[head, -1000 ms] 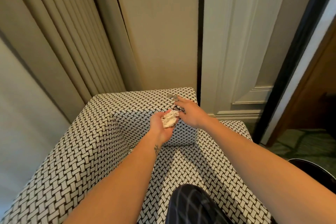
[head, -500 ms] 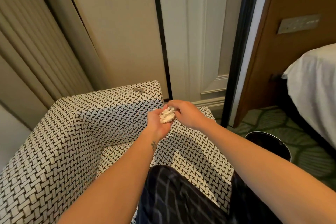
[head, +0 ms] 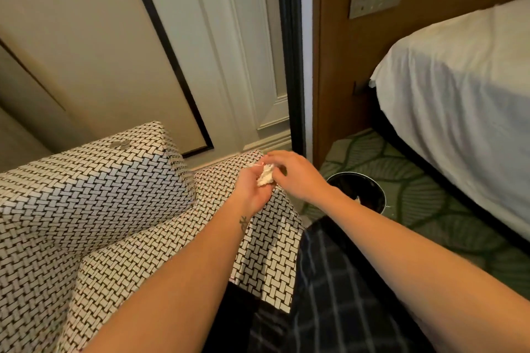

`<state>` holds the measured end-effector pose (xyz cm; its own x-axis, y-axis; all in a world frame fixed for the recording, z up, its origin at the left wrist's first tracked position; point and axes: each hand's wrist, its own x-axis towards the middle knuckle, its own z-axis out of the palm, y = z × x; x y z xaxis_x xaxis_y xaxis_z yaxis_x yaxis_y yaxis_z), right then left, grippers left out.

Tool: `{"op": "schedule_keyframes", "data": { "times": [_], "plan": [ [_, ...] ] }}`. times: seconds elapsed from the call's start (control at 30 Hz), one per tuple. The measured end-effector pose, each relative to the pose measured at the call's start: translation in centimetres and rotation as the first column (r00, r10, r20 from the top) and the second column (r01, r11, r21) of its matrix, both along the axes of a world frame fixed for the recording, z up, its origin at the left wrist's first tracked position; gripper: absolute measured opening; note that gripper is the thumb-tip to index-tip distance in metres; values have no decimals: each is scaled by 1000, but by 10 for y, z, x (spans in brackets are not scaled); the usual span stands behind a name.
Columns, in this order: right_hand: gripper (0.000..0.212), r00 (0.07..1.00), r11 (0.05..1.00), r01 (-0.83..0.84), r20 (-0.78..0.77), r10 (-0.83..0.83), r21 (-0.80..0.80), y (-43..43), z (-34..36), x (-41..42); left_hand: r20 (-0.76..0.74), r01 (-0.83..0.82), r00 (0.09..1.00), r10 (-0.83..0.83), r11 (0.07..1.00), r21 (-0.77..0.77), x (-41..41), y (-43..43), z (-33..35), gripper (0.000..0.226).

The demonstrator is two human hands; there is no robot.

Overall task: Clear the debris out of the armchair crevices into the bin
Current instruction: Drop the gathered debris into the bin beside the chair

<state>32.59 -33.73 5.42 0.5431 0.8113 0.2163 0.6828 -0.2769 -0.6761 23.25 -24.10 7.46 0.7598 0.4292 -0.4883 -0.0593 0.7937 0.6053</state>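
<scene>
1. Right now we have a crumpled wad of whitish paper debris (head: 265, 178) cupped in our left hand (head: 252, 190), palm up and fingers curled loosely round it, above the outer front corner of the armchair (head: 94, 189) seat.
2. Our right hand (head: 295, 173) arches over the wad from the far side, fingertips pinching or pressing its top; whether it carries any of the weight we cannot tell. Both hands are partly closed on the same wad.
3. The relation that matters: the black round bin (head: 370, 185) stands on the green patterned carpet (head: 430, 203) to the right of the hands and lower, just past the seat's right edge. Our right forearm crosses in front of its near rim, so only part of the opening shows. Something pale lies inside near the right wall.
4. The right hand is the nearer one to the bin; the left would have to travel across the seat edge. The wad has no clear long axis, being a loose ball.
5. We judge the next move to be a short carry rightward and down, then a release over the opening.
6. Around it: the bed (head: 459, 89) with its white sheet lies beyond the bin, well apart; our knee in dark checked trousers (head: 329, 281) sits below the hands. Nothing stands between wad and bin except our own right arm.
7. Loose crumbs could drop onto the carpet short of the rim.
</scene>
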Motion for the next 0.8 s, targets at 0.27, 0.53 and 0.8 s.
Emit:
{"op": "schedule_keyframes", "data": {
  "times": [0.27,0.53,0.8],
  "plan": [
    [25,970,973,231,-91,-227,28,-69,-53,67,-50,145,988,-149,987,-72,86,-49,-57,36],
    [22,856,903,430,-315,-410,-7,-100,-115,125,-157,298,940,-302,953,-45,162,-78,-117,23],
    [45,774,885,435,-436,-460,-162,-100,-168,172,-188,331,919,-346,937,-109,216,-77,-170,39]
  ]
}}
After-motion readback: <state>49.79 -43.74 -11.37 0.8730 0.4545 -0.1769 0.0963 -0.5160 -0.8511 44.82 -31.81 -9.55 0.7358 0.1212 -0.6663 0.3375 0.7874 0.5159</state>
